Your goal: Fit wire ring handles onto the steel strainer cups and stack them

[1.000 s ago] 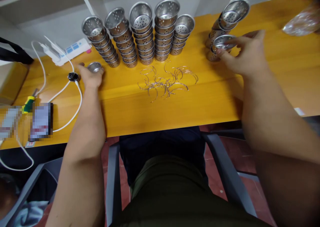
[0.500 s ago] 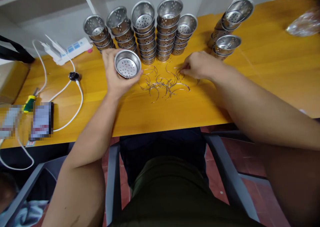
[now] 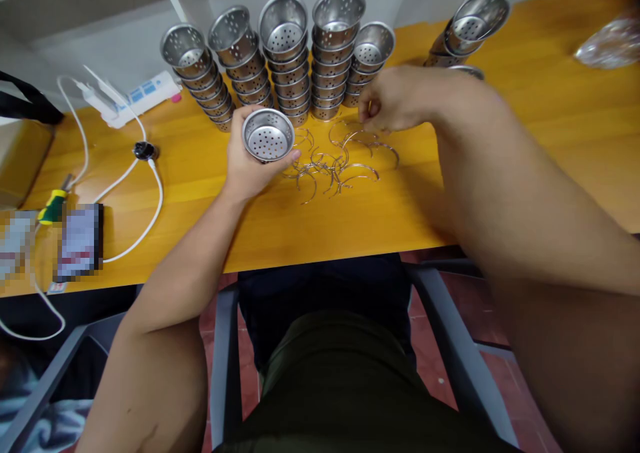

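Five stacks of perforated steel cups (image 3: 295,60) stand in a row along the back of the yellow table (image 3: 350,220). A sixth, leaning stack (image 3: 473,20) lies well apart to the right, and one more cup rim (image 3: 467,71) peeks out behind the right forearm. A tangled pile of wire handles (image 3: 335,163) lies in front of the row, too knotted to count.

The left hand (image 3: 245,166) is wrapped around a single perforated steel cup (image 3: 269,135), held just above the table's middle with its open mouth tipped toward the camera. The right hand (image 3: 395,100) hovers over the pile, fingertips pinched together. Whether a wire sits between them cannot be told.

One power strip (image 3: 143,96), one white cable (image 3: 150,213) and one screwdriver (image 3: 50,206) lie to the left.
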Action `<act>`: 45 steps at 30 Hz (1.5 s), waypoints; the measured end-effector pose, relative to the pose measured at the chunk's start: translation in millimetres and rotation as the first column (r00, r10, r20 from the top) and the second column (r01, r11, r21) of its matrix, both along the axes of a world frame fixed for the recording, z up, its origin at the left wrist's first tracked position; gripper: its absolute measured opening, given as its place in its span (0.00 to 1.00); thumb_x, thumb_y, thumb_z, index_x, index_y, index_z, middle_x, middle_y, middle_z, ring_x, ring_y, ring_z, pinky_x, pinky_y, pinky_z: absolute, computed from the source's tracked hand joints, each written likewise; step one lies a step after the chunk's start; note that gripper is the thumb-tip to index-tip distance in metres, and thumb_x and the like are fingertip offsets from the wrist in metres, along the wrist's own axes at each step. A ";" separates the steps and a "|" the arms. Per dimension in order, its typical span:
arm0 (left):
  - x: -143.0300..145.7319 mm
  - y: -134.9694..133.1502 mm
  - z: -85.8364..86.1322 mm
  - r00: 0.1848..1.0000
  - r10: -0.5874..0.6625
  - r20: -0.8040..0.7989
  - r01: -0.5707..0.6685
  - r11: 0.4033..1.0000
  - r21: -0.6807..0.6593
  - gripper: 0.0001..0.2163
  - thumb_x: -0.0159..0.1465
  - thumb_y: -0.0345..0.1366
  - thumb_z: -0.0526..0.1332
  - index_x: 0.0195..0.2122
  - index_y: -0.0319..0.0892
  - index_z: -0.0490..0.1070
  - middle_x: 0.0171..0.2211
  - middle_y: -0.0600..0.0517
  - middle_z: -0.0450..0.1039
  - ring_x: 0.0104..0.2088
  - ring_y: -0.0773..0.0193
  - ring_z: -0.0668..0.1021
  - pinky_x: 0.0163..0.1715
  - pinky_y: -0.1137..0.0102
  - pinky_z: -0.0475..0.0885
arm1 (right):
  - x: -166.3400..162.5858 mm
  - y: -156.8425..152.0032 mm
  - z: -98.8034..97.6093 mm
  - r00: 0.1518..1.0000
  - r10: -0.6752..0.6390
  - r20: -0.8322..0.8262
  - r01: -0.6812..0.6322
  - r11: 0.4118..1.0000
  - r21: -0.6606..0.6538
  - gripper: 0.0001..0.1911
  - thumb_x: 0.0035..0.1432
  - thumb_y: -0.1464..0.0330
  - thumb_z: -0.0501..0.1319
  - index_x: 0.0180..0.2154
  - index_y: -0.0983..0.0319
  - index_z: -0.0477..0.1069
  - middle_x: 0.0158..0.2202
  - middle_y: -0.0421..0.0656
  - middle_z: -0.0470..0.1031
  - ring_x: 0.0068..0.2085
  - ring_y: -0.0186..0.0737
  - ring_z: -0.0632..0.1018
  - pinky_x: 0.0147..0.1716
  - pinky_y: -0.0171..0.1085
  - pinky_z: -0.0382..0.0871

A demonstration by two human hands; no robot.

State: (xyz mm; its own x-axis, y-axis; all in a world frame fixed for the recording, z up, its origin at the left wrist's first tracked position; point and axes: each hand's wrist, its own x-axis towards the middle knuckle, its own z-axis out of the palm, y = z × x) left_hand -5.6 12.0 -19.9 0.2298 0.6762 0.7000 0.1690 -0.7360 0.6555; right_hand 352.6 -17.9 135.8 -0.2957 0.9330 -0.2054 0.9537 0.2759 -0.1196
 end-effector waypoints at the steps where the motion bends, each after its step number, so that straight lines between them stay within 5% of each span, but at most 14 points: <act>1: 1.6 -0.4 -0.6 1.000 -0.021 0.011 0.021 1.000 0.006 0.51 0.60 0.69 0.94 0.73 0.61 0.70 0.68 0.47 0.82 0.68 0.42 0.89 0.79 0.40 0.86 | 0.9 0.0 5.1 1.000 0.019 0.002 -0.019 1.000 0.002 0.13 0.71 0.74 0.74 0.38 0.52 0.75 0.40 0.45 0.85 0.40 0.57 0.84 0.42 0.51 0.77; 4: 4.2 0.7 -3.9 0.998 -0.066 0.012 0.065 0.997 0.043 0.53 0.61 0.74 0.91 0.77 0.62 0.67 0.71 0.45 0.81 0.70 0.41 0.89 0.79 0.41 0.86 | -0.2 -0.8 5.4 0.997 0.023 -0.073 -0.023 1.000 0.002 0.14 0.71 0.71 0.75 0.38 0.52 0.73 0.37 0.44 0.83 0.38 0.52 0.81 0.38 0.49 0.72; 6: 4.2 2.5 -7.1 0.996 -0.087 -0.002 0.087 0.994 0.064 0.51 0.67 0.77 0.86 0.80 0.63 0.64 0.74 0.45 0.80 0.73 0.41 0.88 0.79 0.42 0.85 | -2.9 -1.8 -7.6 0.953 -0.030 -0.302 0.030 1.000 -0.005 0.14 0.70 0.66 0.78 0.38 0.51 0.74 0.35 0.43 0.83 0.38 0.50 0.82 0.40 0.48 0.76; 11: 3.9 3.1 -13.2 0.991 -0.119 -0.067 0.120 0.993 0.006 0.49 0.74 0.79 0.78 0.83 0.64 0.60 0.77 0.44 0.78 0.78 0.41 0.85 0.82 0.42 0.82 | -19.4 -8.2 -48.1 0.537 -0.059 -0.841 0.055 0.998 -0.034 0.23 0.62 0.50 0.88 0.47 0.49 0.80 0.31 0.40 0.83 0.36 0.51 0.82 0.44 0.55 0.80; 14: 5.9 -1.9 -12.0 0.987 -0.117 -0.111 0.112 0.993 -0.045 0.50 0.73 0.82 0.77 0.82 0.62 0.61 0.75 0.46 0.80 0.78 0.41 0.84 0.80 0.42 0.82 | -35.9 -12.7 -57.5 0.403 0.016 -0.915 0.029 0.999 0.031 0.27 0.60 0.44 0.88 0.46 0.49 0.79 0.32 0.40 0.83 0.32 0.48 0.78 0.38 0.54 0.76; 21: 10.4 -8.8 -4.8 0.987 -0.100 -0.124 0.089 0.992 -0.088 0.52 0.69 0.86 0.77 0.78 0.57 0.67 0.72 0.44 0.82 0.73 0.42 0.87 0.75 0.46 0.87 | -70.1 -23.0 -62.0 0.246 0.113 -0.963 0.054 0.990 0.130 0.39 0.64 0.25 0.84 0.46 0.50 0.80 0.31 0.38 0.79 0.33 0.45 0.72 0.34 0.50 0.70; 25: 11.4 -5.2 -8.0 0.987 -0.096 -0.127 0.093 0.995 -0.028 0.52 0.67 0.87 0.77 0.77 0.57 0.68 0.69 0.43 0.82 0.70 0.40 0.89 0.74 0.44 0.88 | -68.7 -28.6 -57.3 0.318 0.113 -0.941 0.107 0.982 0.154 0.32 0.73 0.30 0.81 0.56 0.48 0.85 0.37 0.43 0.85 0.40 0.53 0.80 0.40 0.52 0.75; 29: 11.3 -4.4 -11.1 0.982 -0.105 -0.156 0.100 0.994 -0.043 0.53 0.67 0.87 0.78 0.78 0.58 0.67 0.67 0.44 0.80 0.69 0.39 0.89 0.76 0.41 0.87 | -67.3 -31.2 -56.8 0.426 0.232 -0.874 0.094 0.950 0.298 0.25 0.78 0.37 0.79 0.49 0.50 0.88 0.42 0.46 0.87 0.44 0.57 0.83 0.48 0.55 0.79; 38: 10.9 1.6 -20.1 0.966 -0.175 -0.191 0.186 0.982 0.042 0.50 0.68 0.85 0.79 0.78 0.61 0.68 0.67 0.46 0.77 0.69 0.39 0.88 0.74 0.42 0.87 | -81.1 -27.9 -74.5 0.522 0.215 -0.825 0.067 0.954 0.292 0.21 0.80 0.40 0.78 0.48 0.48 0.85 0.41 0.46 0.83 0.48 0.61 0.83 0.51 0.55 0.85; 45: 12.4 -7.7 -7.9 0.950 -0.156 -0.269 0.179 0.982 0.064 0.49 0.75 0.80 0.76 0.85 0.60 0.62 0.74 0.41 0.76 0.76 0.36 0.85 0.81 0.40 0.83 | -88.4 -32.0 -76.0 0.548 0.180 -0.817 0.136 0.944 0.299 0.15 0.83 0.46 0.77 0.51 0.49 0.86 0.40 0.45 0.82 0.47 0.59 0.84 0.54 0.55 0.87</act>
State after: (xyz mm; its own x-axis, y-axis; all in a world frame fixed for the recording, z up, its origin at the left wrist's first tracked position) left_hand 6.7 4.4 -27.8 0.5176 0.5515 0.6542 0.1956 -0.8206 0.5370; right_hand 264.2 -49.9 59.8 -0.2049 0.8843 0.4196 0.4612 0.4654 -0.7555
